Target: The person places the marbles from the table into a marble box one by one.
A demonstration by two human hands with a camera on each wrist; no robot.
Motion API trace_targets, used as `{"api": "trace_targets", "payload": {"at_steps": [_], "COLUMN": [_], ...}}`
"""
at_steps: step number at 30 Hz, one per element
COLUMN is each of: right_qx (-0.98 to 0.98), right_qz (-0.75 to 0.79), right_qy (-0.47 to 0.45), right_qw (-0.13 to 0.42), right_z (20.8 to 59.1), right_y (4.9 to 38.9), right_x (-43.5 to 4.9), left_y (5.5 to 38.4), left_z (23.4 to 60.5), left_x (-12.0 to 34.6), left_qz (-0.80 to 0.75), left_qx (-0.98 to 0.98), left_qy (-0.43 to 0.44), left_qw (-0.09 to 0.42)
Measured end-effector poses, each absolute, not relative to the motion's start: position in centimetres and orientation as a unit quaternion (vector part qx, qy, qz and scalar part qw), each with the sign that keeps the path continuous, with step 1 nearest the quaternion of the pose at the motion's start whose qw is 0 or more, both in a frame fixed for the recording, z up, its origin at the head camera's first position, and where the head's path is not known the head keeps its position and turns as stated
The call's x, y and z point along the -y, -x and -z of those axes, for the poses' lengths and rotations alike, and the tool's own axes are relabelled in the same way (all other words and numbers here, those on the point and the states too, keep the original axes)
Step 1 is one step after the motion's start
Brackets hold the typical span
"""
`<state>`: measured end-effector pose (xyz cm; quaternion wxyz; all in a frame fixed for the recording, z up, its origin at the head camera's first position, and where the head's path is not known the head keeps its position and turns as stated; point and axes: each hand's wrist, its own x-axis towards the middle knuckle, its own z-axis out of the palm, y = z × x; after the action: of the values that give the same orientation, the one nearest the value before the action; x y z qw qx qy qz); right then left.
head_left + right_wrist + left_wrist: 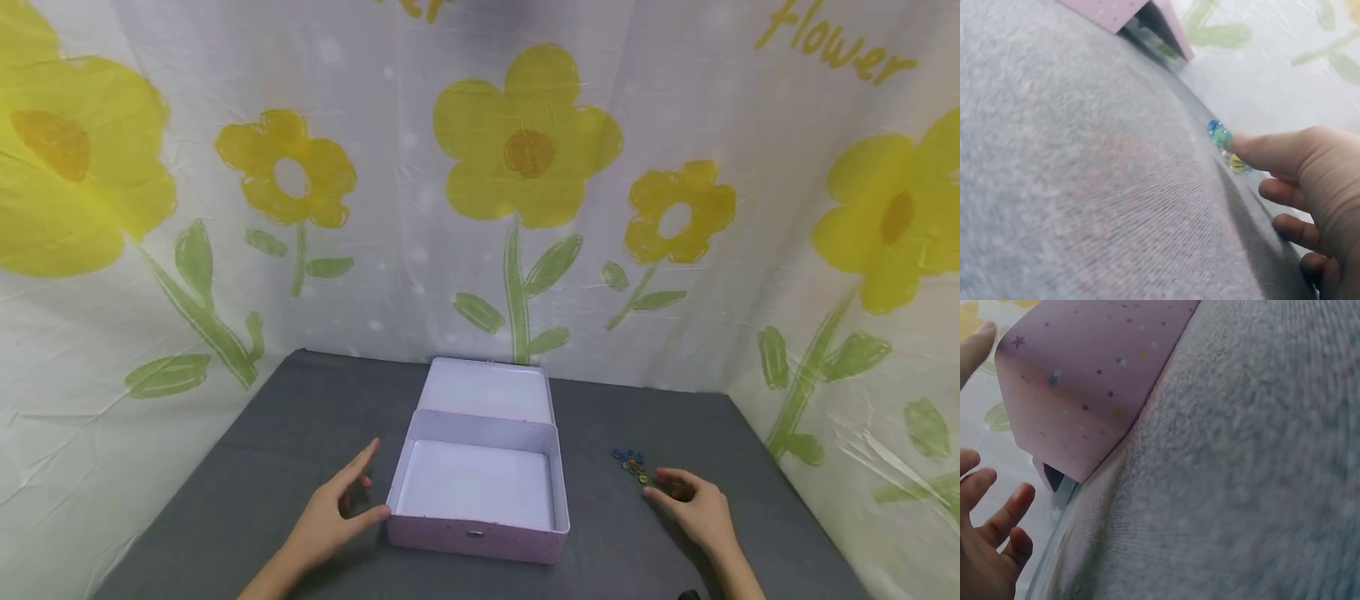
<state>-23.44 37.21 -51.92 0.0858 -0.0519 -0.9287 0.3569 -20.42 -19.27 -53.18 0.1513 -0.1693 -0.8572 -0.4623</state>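
A pink tin box [480, 537] with a white inside stands on the grey cloth, its hinged lid [487, 390] laid back behind it. Small stars dot the box's outer wall [1085, 381] in the left wrist view. My left hand [326, 512] is by the box's left front corner, fingers spread, thumb near or at the rim; contact is unclear. To the right of the box lies a small cluster of shiny glass marbles [630, 462], blue, green, yellow and reddish. Just beside the cluster is my right hand [701, 508], its fingers loosely bent with nothing seen between them.
The grey cloth [300, 417] covers the tabletop. A white curtain [397, 250] printed with yellow flowers hangs close behind and along both sides. A small black object [688, 595] shows at the bottom edge near my right forearm.
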Motion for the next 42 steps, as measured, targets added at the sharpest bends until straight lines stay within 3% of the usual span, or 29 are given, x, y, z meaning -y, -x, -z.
{"api": "trace_targets", "payload": {"at_steps": [11, 25, 33, 42], "right_qx": [0.929, 0.927, 0.925, 0.924], "right_qz": [-0.343, -0.333, -0.316, -0.316], "right_qy": [0.013, 0.024, 0.019, 0.011], "right_qw": [0.141, 0.171, 0.211, 0.216], "right_z": [52.9, 53.3, 53.8, 53.3], "right_y": [23.7, 24.3, 24.9, 25.4], "right_x": [-36.4, -35.2, -34.7, -34.5], "left_y": [19.8, 19.4, 19.3, 19.5], "left_z": [53.0, 52.5, 52.5, 52.7], "left_x": [18.1, 17.3, 17.1, 17.3], "left_qz": [0.393, 0.394, 0.382, 0.381], "left_qx": [0.885, 0.896, 0.902, 0.894], "left_qy": [0.192, 0.180, 0.171, 0.189], "left_qw": [0.160, 0.100, 0.109, 0.141]}}
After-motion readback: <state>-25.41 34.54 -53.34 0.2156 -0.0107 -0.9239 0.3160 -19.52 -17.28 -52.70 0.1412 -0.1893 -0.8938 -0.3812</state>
